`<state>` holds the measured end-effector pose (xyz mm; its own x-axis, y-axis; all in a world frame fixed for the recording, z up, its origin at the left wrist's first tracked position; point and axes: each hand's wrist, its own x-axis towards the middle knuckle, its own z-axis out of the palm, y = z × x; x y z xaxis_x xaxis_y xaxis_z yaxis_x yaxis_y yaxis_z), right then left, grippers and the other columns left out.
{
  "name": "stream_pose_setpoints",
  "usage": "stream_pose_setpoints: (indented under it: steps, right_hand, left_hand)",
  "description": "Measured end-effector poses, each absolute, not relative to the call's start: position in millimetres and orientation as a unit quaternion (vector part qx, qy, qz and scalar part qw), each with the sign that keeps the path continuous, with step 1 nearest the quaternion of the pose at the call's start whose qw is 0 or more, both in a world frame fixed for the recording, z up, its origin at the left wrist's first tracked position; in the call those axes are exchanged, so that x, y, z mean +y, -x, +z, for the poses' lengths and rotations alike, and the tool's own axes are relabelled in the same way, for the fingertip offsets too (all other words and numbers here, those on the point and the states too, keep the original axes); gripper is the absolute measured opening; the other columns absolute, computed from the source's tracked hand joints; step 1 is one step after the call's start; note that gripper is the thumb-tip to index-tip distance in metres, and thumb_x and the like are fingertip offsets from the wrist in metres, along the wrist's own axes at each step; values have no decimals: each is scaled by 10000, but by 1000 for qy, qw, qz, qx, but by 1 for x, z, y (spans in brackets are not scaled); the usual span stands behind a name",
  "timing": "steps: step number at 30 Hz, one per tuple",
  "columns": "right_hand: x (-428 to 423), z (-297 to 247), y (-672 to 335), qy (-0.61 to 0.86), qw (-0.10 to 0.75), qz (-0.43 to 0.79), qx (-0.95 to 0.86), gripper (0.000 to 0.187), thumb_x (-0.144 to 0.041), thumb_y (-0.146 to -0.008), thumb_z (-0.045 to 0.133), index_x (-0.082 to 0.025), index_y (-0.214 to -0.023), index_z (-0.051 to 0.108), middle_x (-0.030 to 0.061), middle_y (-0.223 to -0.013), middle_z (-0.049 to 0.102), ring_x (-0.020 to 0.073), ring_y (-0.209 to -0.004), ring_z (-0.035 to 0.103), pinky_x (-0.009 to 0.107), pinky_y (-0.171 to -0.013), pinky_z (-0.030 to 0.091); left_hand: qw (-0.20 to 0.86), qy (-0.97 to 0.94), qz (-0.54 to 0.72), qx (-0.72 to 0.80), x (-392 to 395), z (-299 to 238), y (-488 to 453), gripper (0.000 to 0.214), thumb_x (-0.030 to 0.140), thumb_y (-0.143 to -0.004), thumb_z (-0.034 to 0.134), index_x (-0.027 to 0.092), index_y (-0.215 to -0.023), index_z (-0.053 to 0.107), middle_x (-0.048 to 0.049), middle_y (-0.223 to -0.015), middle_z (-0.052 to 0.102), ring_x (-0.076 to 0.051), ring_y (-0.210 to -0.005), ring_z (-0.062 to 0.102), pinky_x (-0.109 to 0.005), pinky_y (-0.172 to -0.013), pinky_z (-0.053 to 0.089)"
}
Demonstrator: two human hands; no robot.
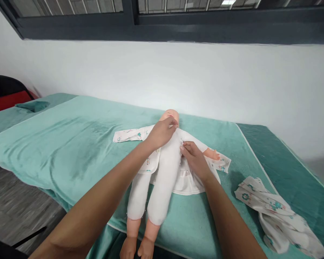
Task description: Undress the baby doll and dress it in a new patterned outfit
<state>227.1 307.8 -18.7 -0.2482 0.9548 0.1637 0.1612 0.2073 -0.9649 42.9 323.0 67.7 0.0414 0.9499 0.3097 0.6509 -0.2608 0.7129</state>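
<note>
A baby doll [166, 169] lies on its back on the bed, head away from me and bare feet towards me. Under and around its body spreads a white baby top [189, 181] with patterned cuffs. My left hand [163, 133] is at the doll's neck, fingers pinched together on the top's collar edge, partly hiding the doll's face. Lower down, my right hand [193, 154] pinches the open front edge of the top beside the doll's chest. The doll's hand [212, 154] rests over the right cuff; the left sleeve [128, 135] lies stretched out flat.
A crumpled patterned white garment [280, 216] lies on the bed at the right. Green cloth [78, 144] covers the bed, which stands against a white wall [162, 75] under a dark window frame [205, 27]. A red and black object [8, 93] is at the far left.
</note>
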Motion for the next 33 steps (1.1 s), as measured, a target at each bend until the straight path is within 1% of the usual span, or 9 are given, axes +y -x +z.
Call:
stream_pose_setpoints:
  steps: [4,7,13,17,20,23,26,28,33]
  right_hand:
    - [315,-9,-246,482,593,385,-517,259,-470,-872,603,-211,-862,594,30,-858,718,165,-728,662,315,-722,526]
    - [328,-11,-266,511,692,275,-430,214,-416,-854,599,-202,-856,593,41,-911,727,176,-874,686,336,-861,521]
    - [345,-23,-288,631,630,262,-370,302,-458,-825,555,-196,-967,603,79,-1110,721,213,-1054,665,359,-894,500]
    - [345,-22,-308,615,654,264,-353,268,-462,-865,447,-214,-895,545,80,-993,729,188,-854,696,309,-710,510]
    - [341,-19,-318,685,509,242,-462,363,-536,-891,430,-225,-764,568,68,-748,693,196,-639,620,303,-589,424]
    - [335,-17,-313,714,323,221,-581,383,-579,-775,646,-241,-616,564,32,-596,617,200,-564,543,305,-570,338]
    - [329,-14,-301,683,232,219,-657,416,-523,-714,729,-236,-542,483,-7,-559,563,180,-563,504,300,-582,307]
    - [327,-12,-298,655,272,244,-661,385,-487,-744,693,-228,-557,479,-14,-562,545,181,-603,515,300,-602,336]
    - [328,-7,-308,557,556,351,-507,306,-511,-834,588,-246,-718,487,-31,-594,502,174,-568,490,309,-550,411]
  left_hand:
    - [110,-786,234,562,340,77,-76,192,220,-951,521,188,-1079,660,-118,-1169,722,-281,-1134,642,-385,-923,490]
    - [57,-865,81,492,348,74,-113,253,225,-921,569,184,-1162,632,-146,-1250,686,-302,-1215,588,-423,-974,461]
    - [59,-888,-80,448,352,57,-166,284,223,-958,508,172,-1203,643,-174,-1291,651,-301,-1223,600,-462,-1016,411]
    - [15,-897,-43,441,360,58,-157,324,154,-927,519,178,-1235,616,-153,-1245,658,-282,-1159,624,-413,-918,439]
    - [-31,-891,-13,452,366,64,-142,378,96,-896,521,188,-1257,580,-137,-1190,668,-269,-1093,635,-393,-857,436]
    - [-34,-888,-21,458,367,67,-133,324,95,-891,530,199,-1191,592,-116,-1126,684,-255,-1047,638,-386,-854,421]
    - [-24,-886,-16,464,364,68,-128,286,86,-890,519,201,-1141,596,-96,-1066,692,-246,-1019,640,-383,-860,410]
    - [-25,-882,2,470,363,68,-125,307,65,-883,502,200,-1144,592,-94,-1063,690,-245,-1008,642,-381,-854,406]
    - [-51,-875,4,481,360,74,-117,339,56,-868,522,194,-1164,609,-112,-1116,692,-263,-1047,628,-390,-856,391]
